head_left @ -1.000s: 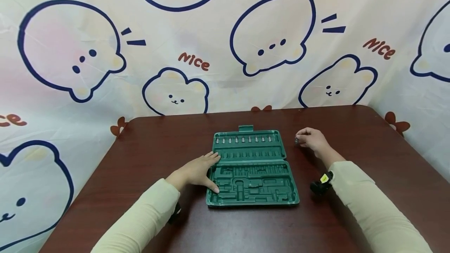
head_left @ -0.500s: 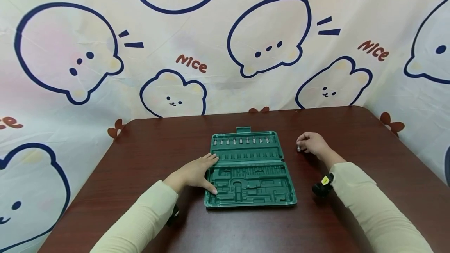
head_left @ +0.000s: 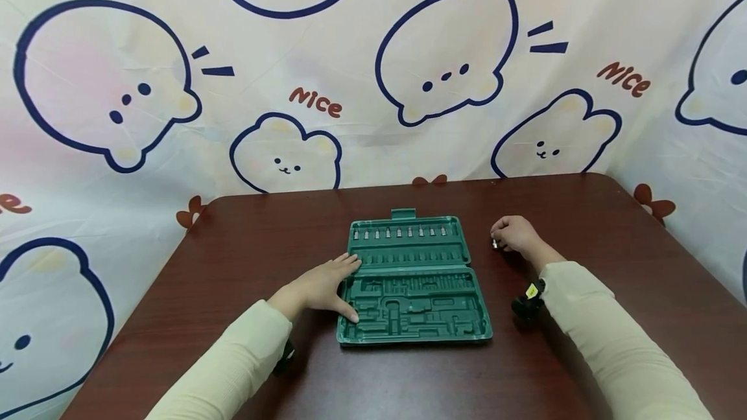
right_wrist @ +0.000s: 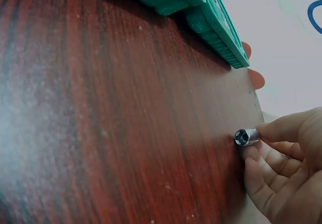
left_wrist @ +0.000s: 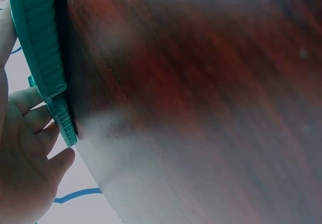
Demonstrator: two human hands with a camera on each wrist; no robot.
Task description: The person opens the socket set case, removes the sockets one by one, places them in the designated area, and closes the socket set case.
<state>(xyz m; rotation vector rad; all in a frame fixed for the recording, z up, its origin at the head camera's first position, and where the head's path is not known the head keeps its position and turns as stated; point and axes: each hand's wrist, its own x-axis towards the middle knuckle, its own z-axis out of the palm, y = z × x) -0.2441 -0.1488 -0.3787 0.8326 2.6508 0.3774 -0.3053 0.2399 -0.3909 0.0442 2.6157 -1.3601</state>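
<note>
Left hand (head_left: 320, 287): unchanged from a second ago; fingers flat and relaxed on the left edge of the green tool case (head_left: 413, 277), steadying it on the bench (head_left: 245, 258).
Tool case: lies open, top row holding bits.
Right hand (head_left: 515, 235): drifted slightly lower, pinching a small metal socket (right_wrist: 245, 136) low over the bench, right of the case.
Reading: socket not yet seated.

Socket (right_wrist: 246, 136): small, silver, cylindrical, hollow end exposed, pinched in the right hand (head_left: 516, 236) just above the surface (head_left: 583, 212), to the right of the open green tool case (head_left: 413, 277).
</note>
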